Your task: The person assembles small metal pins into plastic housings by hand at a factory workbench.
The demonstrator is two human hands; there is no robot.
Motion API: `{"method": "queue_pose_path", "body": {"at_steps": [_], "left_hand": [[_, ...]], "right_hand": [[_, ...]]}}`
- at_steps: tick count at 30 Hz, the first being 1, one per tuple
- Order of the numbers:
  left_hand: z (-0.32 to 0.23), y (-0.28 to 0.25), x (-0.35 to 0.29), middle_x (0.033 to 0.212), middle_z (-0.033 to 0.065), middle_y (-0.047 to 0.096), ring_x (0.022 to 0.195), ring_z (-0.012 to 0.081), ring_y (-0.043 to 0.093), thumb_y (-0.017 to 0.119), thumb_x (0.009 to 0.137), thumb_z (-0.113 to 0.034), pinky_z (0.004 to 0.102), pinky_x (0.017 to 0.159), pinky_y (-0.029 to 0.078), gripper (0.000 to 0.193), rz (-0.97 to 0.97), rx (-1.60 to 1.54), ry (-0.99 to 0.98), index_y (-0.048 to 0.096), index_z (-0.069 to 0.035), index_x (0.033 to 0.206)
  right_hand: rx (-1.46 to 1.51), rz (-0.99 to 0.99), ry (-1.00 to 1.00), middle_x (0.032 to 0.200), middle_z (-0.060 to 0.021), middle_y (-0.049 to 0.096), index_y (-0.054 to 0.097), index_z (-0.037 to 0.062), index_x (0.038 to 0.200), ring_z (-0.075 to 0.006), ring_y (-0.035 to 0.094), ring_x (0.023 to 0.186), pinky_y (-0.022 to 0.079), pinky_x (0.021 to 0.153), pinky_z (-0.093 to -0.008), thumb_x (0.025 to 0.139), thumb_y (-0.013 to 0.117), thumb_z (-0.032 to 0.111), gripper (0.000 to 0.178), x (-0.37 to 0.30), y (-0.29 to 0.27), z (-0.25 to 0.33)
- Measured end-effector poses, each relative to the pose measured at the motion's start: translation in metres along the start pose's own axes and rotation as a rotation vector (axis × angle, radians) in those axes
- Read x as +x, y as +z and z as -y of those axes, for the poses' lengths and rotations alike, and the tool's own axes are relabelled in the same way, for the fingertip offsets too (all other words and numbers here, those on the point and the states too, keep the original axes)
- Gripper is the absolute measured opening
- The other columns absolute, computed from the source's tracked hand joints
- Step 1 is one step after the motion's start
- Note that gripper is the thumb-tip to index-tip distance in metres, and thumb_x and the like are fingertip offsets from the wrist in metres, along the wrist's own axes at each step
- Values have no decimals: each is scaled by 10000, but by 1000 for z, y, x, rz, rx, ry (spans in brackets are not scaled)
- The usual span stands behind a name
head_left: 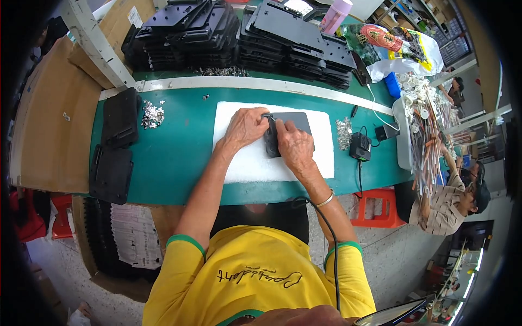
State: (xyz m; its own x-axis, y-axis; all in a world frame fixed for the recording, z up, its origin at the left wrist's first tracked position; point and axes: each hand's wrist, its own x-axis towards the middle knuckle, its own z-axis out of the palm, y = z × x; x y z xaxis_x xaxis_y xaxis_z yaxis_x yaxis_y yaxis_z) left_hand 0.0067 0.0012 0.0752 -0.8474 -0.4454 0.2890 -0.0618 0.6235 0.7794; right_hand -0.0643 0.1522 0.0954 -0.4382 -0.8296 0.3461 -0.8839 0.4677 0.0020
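A black plastic panel (300,119) lies on a white foam sheet (239,169) in front of me. My left hand (246,129) is closed at the panel's upper left corner, its fingertips gripping the edge there. Over the middle of the panel, my right hand (294,142) is closed, with its fingers curled and pressed down close to the left hand. Whether a small part sits between the right fingers is hidden. To the right of the foam is a pile of small shiny metal parts (344,133), and another small metal heap (153,115) lies left of it.
Black panels (111,171) lie at the table's left edge. Tall stacks of black panels (296,30) stand behind the white rail (217,82). At right are a black charger (360,146) with cables and a white tray (403,141) of tubing. A person (454,204) sits farther right.
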Motion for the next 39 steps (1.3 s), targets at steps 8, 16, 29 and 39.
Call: {"method": "queue_pose_path", "body": {"at_steps": [8,16,29,39], "left_hand": [[2,3,1,633,197,596,552,331,580,553,777,-129,413,566,465,160,-20,-48,5,629,1,831],[-1,2,0,702,196,621,629,347,608,555,784,-124,434,609,474,146,0,-16,-18,637,-17,840],[6,13,-2,758,151,616,742,351,618,619,789,-122,454,676,486,99,-37,58,-5,615,-25,807],[6,13,0,780,162,630,766,354,627,626,781,-132,455,693,488,118,-92,74,27,613,-15,790]], "right_hand": [[-58,-1,-6,817,-105,619,598,56,1127,-256,685,661,551,516,-352,828,586,74,300,-2,1,3],[-209,148,-154,871,-129,624,614,-27,1057,-245,682,663,553,532,-323,808,606,61,265,11,-8,5],[-367,505,-437,839,-99,715,722,69,862,-204,705,767,578,655,-286,819,662,91,76,67,-49,10],[-348,516,-243,870,-107,709,725,109,907,-234,700,800,575,686,-283,899,567,90,159,63,-43,13]]}}
